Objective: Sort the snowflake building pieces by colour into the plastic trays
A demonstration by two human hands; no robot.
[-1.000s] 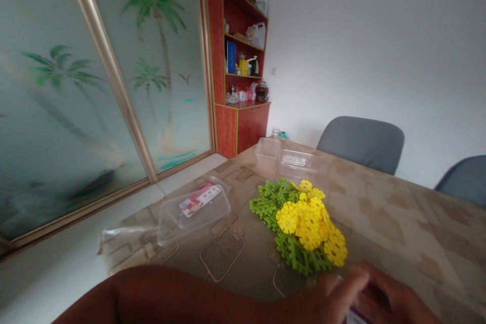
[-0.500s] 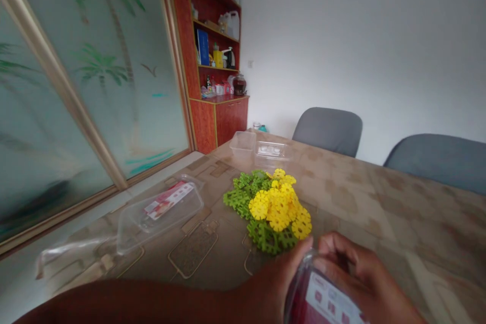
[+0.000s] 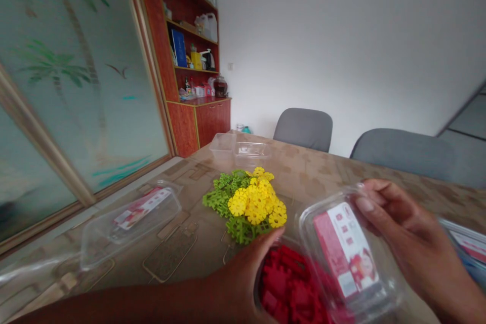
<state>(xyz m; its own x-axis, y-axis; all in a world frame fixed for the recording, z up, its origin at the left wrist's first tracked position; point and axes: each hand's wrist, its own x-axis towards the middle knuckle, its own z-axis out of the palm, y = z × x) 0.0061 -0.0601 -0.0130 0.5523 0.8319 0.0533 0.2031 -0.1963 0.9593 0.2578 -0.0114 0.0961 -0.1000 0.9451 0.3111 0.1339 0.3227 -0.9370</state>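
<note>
My left hand (image 3: 248, 278) grips the side of a clear plastic container (image 3: 259, 283) at the bottom of the view, its thumb along the rim. Inside lie red interlocking plastic pieces (image 3: 290, 288). Between thumb and fingers, my right hand (image 3: 406, 233) pinches the corner of a clear lid (image 3: 309, 243) with a red and white label (image 3: 347, 250). The lid is tilted up beside the container, over its right part. Just beyond my left hand is a heap of yellow flower-shaped plastic pieces (image 3: 256, 200) and green plastic pieces (image 3: 220, 197).
A clear labelled lid (image 3: 170, 207) lies on the patterned table (image 3: 319, 172) at left. Two clear containers (image 3: 222, 144) stand at the back. At the right edge is another labelled package (image 3: 465, 243). Grey chairs (image 3: 304, 126) line the far side; a red shelf cabinet (image 3: 205, 126) stands behind.
The lid has come off the container, lifted up and to the right by my right hand, and the red pieces now show. The view has turned rightward.
</note>
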